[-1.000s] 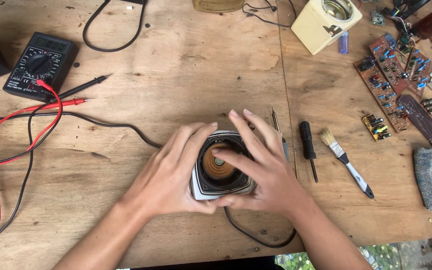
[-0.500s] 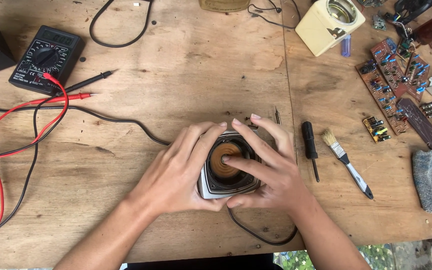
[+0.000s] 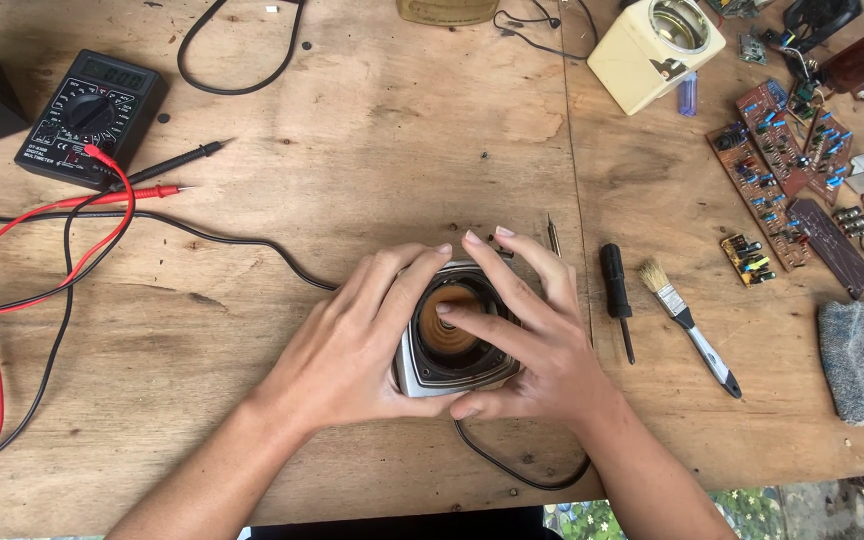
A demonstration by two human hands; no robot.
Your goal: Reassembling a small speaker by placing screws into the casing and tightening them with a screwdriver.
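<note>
Hardly anything has shifted since a moment ago: both hands stay cupped round the small square speaker (image 3: 455, 340), which sits near the front edge of the wooden worktop (image 3: 372, 140), right of the multimeter (image 3: 90, 115) and its red lead (image 3: 12, 290). From the left, the left hand (image 3: 352, 345) wraps its silver frame with curled fingers; the right hand (image 3: 532, 335) grips the opposite side, one fingertip on the brownish cone. Both lie equally close, with a screwdriver (image 3: 617, 300) and brush (image 3: 690, 325) just beyond.

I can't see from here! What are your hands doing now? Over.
Left hand and right hand cupped around small speaker. Right fingertip on cone. Screwdriver, brush lie right, apart.
</note>
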